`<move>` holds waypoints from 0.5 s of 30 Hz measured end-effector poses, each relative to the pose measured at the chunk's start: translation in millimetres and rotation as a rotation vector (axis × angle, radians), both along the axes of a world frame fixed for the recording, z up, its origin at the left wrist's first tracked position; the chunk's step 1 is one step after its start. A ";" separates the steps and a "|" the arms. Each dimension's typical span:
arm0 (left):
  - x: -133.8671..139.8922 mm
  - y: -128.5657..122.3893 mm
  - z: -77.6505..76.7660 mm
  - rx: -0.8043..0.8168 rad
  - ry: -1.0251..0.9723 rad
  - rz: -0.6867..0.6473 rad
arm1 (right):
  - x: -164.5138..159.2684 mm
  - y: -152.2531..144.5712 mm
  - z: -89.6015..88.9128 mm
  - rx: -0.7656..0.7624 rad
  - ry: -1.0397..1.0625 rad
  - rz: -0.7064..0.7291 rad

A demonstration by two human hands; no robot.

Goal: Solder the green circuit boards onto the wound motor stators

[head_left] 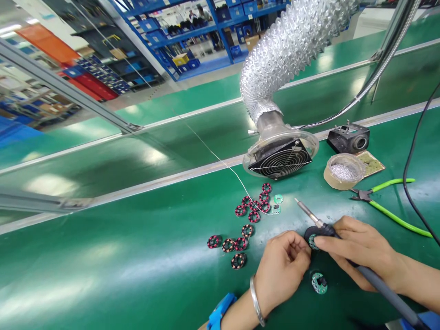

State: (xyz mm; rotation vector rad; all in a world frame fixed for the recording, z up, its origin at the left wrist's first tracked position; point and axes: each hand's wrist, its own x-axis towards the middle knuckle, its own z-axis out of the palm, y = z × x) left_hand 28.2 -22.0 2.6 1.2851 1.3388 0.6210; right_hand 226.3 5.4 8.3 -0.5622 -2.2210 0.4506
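My right hand (366, 252) is closed around a soldering iron (309, 213), its metal tip pointing up and left. A fingertip of that hand also touches a small round green circuit board (312, 241) set against a black round part (309, 232). At the left of this board, my left hand (283, 259) has its fingers curled and pinched together; what sits between them is hidden. Just below the hands lies another round green circuit board (319, 283) with a black piece on it. Several copper-and-black wound ring coils (240, 244) lie to the left.
A fan-faced fume extractor (282, 160) hangs from a silver duct (292, 50). Green-handled cutters (385, 197), a round tub (344, 170) of silvery bits and a black iron stand (349, 137) lie right. Thin solder wire (228, 167) drops toward small green boards (276, 209).
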 end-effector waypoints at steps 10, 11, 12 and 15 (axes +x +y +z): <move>0.8 1.4 -2.3 -0.026 0.026 0.015 | 21.1 -13.2 32.8 -0.253 -0.018 -0.027; 0.9 1.3 -2.3 -0.028 0.027 0.015 | 20.1 -13.2 32.9 -0.262 -0.010 -0.018; 0.9 1.1 -2.0 -0.027 0.027 0.016 | 18.6 -13.2 32.5 -0.271 -0.001 -0.011; 0.8 0.4 -0.8 -0.020 0.027 0.016 | 13.2 -13.7 28.8 -0.288 0.053 -0.025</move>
